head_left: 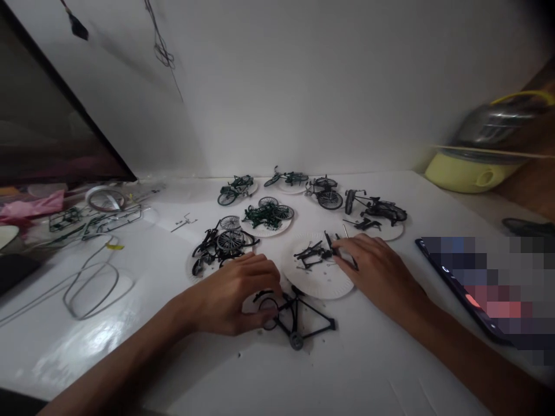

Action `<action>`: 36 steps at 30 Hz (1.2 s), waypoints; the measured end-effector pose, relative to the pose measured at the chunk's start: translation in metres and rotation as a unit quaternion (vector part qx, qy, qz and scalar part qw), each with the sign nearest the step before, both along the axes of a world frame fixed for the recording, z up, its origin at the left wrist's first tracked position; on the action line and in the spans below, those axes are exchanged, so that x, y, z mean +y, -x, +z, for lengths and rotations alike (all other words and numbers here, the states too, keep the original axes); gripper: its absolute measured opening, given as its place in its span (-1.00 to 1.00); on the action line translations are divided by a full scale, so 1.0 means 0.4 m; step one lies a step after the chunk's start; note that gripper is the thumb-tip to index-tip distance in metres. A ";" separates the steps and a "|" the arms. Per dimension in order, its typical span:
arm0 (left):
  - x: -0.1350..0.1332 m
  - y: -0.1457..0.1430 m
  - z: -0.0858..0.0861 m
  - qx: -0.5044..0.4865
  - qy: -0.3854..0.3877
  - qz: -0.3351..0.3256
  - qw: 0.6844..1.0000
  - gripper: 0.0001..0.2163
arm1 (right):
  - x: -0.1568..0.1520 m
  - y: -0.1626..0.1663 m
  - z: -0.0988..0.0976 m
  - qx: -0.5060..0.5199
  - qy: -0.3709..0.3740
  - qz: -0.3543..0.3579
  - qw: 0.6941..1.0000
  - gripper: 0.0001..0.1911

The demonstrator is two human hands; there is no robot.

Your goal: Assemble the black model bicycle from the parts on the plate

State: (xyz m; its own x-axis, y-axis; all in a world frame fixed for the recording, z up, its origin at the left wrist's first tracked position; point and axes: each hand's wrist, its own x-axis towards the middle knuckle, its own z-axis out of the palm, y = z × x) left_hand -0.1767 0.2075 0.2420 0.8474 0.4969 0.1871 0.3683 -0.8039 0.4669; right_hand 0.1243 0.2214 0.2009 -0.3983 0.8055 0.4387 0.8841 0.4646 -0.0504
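Head view: picking among small bicycle parts point(309, 254) seems the step.
Plate point(318, 286): holds them; a fine pinch would be called for.
Frame point(296, 340): on the table point(368, 370), nearer than the plate.
Left hand point(236, 294): fingers curled, thumb slightly apart, at the frame; cannot tell if gripping.
Right hand point(375, 271): fingertips close together over the plate; hold unclear.
Frame's left end: partly hidden.

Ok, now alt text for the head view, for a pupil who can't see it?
A person's left hand is at one end of a small black bicycle frame on a white table; the right hand is over a round white plate with dark parts. Behind are model bicycles and green parts.
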 end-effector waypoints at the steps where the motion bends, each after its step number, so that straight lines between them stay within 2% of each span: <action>1: -0.005 -0.002 0.002 0.009 0.010 -0.005 1.000 -0.85 | 0.002 0.000 -0.001 0.004 -0.004 -0.004 1.000 -0.85; 9: -0.007 0.019 0.000 0.038 0.048 0.012 0.998 -0.77 | -0.010 -0.029 0.033 0.089 -0.031 -0.061 0.994 -0.87; 15: -0.004 0.031 0.002 0.042 0.072 0.012 0.996 -0.72 | -0.045 -0.029 0.065 0.149 -0.044 -0.038 0.987 -0.87; 18: -0.007 0.042 0.018 0.053 0.079 0.028 0.995 -0.75 | -0.054 -0.014 0.068 0.183 -0.014 -0.037 0.982 -0.88; 22: -0.030 0.033 0.027 0.035 0.048 0.047 0.997 -0.82 | -0.055 0.000 0.061 0.232 0.016 -0.031 0.972 -0.89; 26: -0.076 -0.015 0.005 0.017 -0.062 0.053 0.997 -0.97 | -0.056 0.005 0.059 0.243 0.040 -0.026 0.969 -0.91; 29: -0.106 -0.048 -0.010 0.003 -0.113 0.041 0.993 -0.92 | -0.058 0.009 0.061 0.243 0.046 -0.024 0.969 -0.94; 32: -0.120 -0.061 -0.007 0.008 -0.112 0.006 0.994 -0.84 | -0.061 0.010 0.061 0.239 0.051 -0.024 0.969 -0.94; 36: -0.115 -0.049 0.010 0.021 -0.068 -0.048 0.996 -0.81 | -0.061 0.008 0.060 0.234 0.056 -0.018 0.970 -0.93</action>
State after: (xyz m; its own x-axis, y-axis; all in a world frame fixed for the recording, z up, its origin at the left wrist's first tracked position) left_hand -0.1571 0.1614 0.2460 0.8986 0.3848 0.2108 0.3029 -0.8916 0.3366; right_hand 0.1211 0.1969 0.2247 -0.1472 0.8688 0.4728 0.7677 0.4018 -0.4993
